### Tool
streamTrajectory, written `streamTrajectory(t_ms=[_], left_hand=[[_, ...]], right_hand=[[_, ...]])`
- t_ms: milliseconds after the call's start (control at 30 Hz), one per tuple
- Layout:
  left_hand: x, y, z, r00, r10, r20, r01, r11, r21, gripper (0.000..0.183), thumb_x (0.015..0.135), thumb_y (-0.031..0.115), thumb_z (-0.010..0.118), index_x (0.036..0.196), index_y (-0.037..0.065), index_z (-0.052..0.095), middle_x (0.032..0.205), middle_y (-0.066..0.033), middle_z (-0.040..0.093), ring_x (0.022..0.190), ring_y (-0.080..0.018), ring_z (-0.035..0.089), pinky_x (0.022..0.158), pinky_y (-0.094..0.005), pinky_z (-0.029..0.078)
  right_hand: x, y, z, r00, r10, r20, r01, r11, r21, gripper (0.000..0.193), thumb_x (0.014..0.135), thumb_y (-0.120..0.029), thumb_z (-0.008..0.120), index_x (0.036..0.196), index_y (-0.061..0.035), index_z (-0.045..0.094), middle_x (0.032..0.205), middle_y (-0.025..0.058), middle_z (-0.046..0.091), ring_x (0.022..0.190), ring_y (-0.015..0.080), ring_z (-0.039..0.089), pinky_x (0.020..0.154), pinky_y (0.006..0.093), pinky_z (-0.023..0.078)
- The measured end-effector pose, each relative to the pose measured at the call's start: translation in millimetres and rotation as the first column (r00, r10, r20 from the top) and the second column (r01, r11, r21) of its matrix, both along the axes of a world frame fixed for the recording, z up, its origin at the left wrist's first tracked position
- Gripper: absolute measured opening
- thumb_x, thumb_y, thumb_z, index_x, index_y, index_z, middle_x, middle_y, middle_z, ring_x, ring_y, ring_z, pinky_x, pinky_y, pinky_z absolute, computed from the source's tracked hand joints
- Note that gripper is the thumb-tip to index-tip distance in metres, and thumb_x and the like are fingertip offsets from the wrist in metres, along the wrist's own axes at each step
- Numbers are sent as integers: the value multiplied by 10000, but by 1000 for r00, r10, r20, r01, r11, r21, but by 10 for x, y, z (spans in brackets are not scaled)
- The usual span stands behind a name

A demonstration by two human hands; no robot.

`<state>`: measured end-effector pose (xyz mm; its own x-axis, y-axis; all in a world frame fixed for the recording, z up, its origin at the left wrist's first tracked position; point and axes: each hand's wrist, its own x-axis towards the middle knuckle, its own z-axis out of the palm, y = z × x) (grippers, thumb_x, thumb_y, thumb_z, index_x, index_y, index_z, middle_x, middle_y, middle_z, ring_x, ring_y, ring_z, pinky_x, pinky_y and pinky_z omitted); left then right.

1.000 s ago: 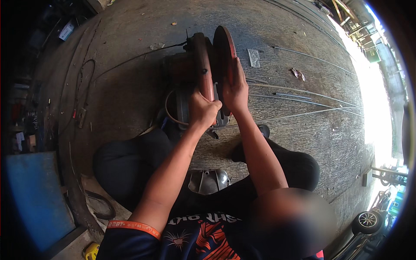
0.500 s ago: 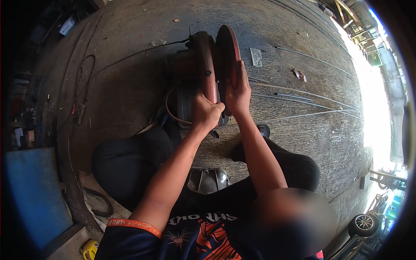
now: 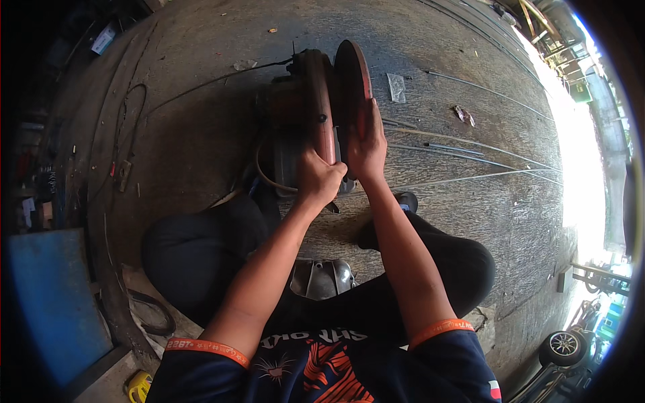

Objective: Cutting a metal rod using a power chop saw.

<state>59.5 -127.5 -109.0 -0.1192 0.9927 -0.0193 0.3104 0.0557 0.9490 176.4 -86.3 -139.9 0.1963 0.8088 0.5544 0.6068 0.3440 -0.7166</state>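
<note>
In front of me stands a bench power tool with a dark grey base (image 3: 287, 160), which looks like a cut-off saw. My left hand (image 3: 321, 176) is closed around the lower end of its reddish curved guard (image 3: 324, 138), thumb across the near side. To the right of the guard, a large thin round disc (image 3: 353, 74) stands on edge. My right hand (image 3: 367, 151) lies along the disc's right face, fingers stretched out and pointing away from me. The thumb of that hand is mostly hidden. Between my legs lies a silver metal cover (image 3: 322, 279).
Several thin metal rods (image 3: 463, 138) lie on the wooden floor to the right. A dark cable (image 3: 222, 79) runs left from the tool. Far left stands a blue panel (image 3: 57, 302), with a yellow object (image 3: 140, 386) near it. Plastic scraps (image 3: 397, 88) lie beyond the disc.
The blurred shape over my right upper arm has gone, and my right sleeve now shows. My right hand has slid very slightly down the disc; my left hand looks almost unmoved.
</note>
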Motion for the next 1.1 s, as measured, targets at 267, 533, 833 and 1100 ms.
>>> streamTrajectory(t_ms=[267,533,833,1100], left_hand=[[4,-8,-41,1000,5,-15,-5,1000,5,451,593,36,635,1019,-47,513,801,-113,566,708,-190,587,658,-313,479],[4,-24,-97,1000,20,-23,-18,998,61,424,592,43,627,977,-78,498,794,-195,584,757,-298,625,688,-359,490],[1,-46,-119,999,23,-48,-23,1000,14,457,596,51,637,1026,-52,522,834,-150,589,764,-234,603,715,-333,477],[5,-63,-26,998,0,-59,-1,1000,-21,472,596,50,634,1042,-55,521,845,-171,600,796,-246,615,738,-338,476]], right_hand=[[0,-2,-54,1000,-9,1,9,1000,7,553,824,-58,543,1338,10,349,1317,231,430,1216,362,433,990,384,377],[-16,-33,-59,1000,-22,12,21,1000,17,550,787,3,523,1314,20,365,1297,266,423,1186,410,437,948,413,419],[-31,-51,-66,999,-32,15,32,999,26,525,799,-10,535,1300,26,382,1283,266,436,1184,404,442,940,410,426],[-17,-60,-102,999,-32,-5,32,999,0,539,826,-90,550,1319,26,364,1298,244,442,1196,379,446,976,392,385]])
